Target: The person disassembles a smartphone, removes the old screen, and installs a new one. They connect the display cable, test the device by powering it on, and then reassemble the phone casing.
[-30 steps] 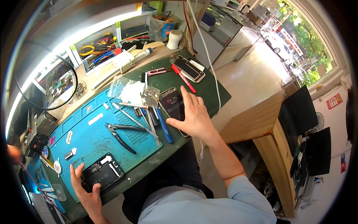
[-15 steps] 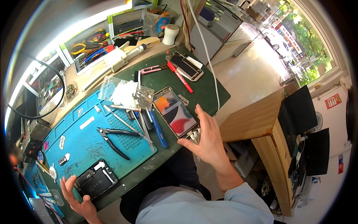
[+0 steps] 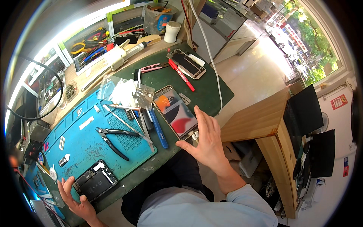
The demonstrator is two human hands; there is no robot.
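Note:
My left hand, fingers apart, is beside the opened black phone on the blue mat. My right hand is open at the lower right end of a phone with its screen lit, thumb out, near white plugs at that end. Left of the lit phone lie a blue-handled tool, small bags of parts, thin metal tools and black nippers. Beyond it on the green mat lie a red marker, another opened phone and a pink-handled knife.
Tool bins, a white cylindrical container and a plastic tub line the back. A black ring is at left. A white cable crosses the mat's right. A wooden desk with monitors stands at right.
My right hand has moved down from the middle of the phone to its lower end, thumb off the screen. The dim screen now shows colours. The view has shifted slightly.

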